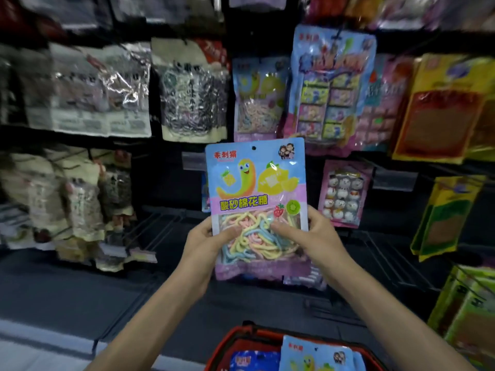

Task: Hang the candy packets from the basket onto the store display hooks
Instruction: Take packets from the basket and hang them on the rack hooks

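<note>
Both hands hold up one candy packet (256, 188), blue and lilac with a worm cartoon and pastel candy strings behind a clear window. My left hand (207, 243) grips its lower left edge, thumb on the front. My right hand (308, 234) grips the lower right edge, thumb across the window. The packet is upright, its hang hole at the top. A matching packet (258, 100) hangs on a display hook just above it. The red basket (233, 341) sits at the bottom with more packets (318, 354) inside.
Hooks all around carry hanging bags: dark seed bags (191, 89) on the left, a blue boxed-candy packet (330, 84) and a pink snowman marshmallow packet (344, 194) on the right, yellow bags (439, 108) at far right. Bare wire hooks (152, 226) stick out behind my left hand.
</note>
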A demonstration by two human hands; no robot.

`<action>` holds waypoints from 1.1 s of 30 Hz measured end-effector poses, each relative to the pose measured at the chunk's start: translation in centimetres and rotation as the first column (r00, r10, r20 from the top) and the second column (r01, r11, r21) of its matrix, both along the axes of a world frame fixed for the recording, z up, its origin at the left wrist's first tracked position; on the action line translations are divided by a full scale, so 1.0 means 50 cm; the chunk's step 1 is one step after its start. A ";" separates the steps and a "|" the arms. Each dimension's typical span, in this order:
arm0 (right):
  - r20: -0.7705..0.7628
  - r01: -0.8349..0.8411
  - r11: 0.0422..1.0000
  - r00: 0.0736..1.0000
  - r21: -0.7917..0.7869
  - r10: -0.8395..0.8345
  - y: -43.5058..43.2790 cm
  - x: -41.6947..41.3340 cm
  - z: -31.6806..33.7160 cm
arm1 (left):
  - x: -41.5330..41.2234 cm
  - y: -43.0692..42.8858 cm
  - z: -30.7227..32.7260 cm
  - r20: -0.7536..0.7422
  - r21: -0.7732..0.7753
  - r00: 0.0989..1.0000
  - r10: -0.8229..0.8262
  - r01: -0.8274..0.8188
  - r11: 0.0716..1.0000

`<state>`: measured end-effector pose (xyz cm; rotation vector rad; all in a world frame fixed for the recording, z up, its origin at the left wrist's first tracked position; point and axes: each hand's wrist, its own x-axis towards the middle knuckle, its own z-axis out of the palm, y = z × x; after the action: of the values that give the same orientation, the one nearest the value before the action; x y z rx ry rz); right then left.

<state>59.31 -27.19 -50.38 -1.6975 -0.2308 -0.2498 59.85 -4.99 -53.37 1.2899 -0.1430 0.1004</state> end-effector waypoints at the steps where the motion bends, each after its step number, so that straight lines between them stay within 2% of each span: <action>1: 0.007 0.003 1.000 1.000 0.003 -0.003 0.006 0.006 0.025 | 0.007 0.005 0.024 0.015 -0.002 1.000 0.001 -0.001 1.000; 7: 0.103 0.058 0.998 0.993 0.018 -0.059 0.053 0.062 0.150 | 0.066 0.034 0.156 0.148 0.032 0.986 0.081 -0.086 0.996; 11: 0.185 0.148 0.988 0.970 0.052 -0.155 0.096 0.124 0.217 | 0.122 0.046 0.236 0.224 -0.015 0.957 0.184 -0.186 0.983; 15: 0.272 0.213 0.975 0.936 0.066 -0.223 0.134 0.189 0.282 | 0.180 0.053 0.309 0.270 -0.038 0.939 0.214 -0.211 0.977; 18: 0.307 0.182 0.973 0.926 0.143 -0.218 0.143 0.214 0.324 | 0.218 0.056 0.351 0.301 -0.053 0.928 0.221 -0.216 0.975; 21: 0.346 0.129 0.973 0.919 0.190 -0.189 0.147 0.219 0.345 | 0.246 0.055 0.379 0.339 -0.063 0.915 0.218 -0.210 0.976; 25: 0.381 0.141 0.958 0.895 0.249 -0.231 0.149 0.233 0.348 | 0.263 0.047 0.394 0.373 -0.077 0.905 0.205 -0.190 0.979; 33: 0.360 0.201 0.948 0.889 0.247 -0.282 0.139 0.239 0.360 | 0.277 0.036 0.404 0.351 -0.085 0.921 0.171 -0.150 0.985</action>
<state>71.27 -20.26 -32.40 -1.4576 -0.2773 -0.7812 73.72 -3.18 -33.19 1.2157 -0.3435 0.4788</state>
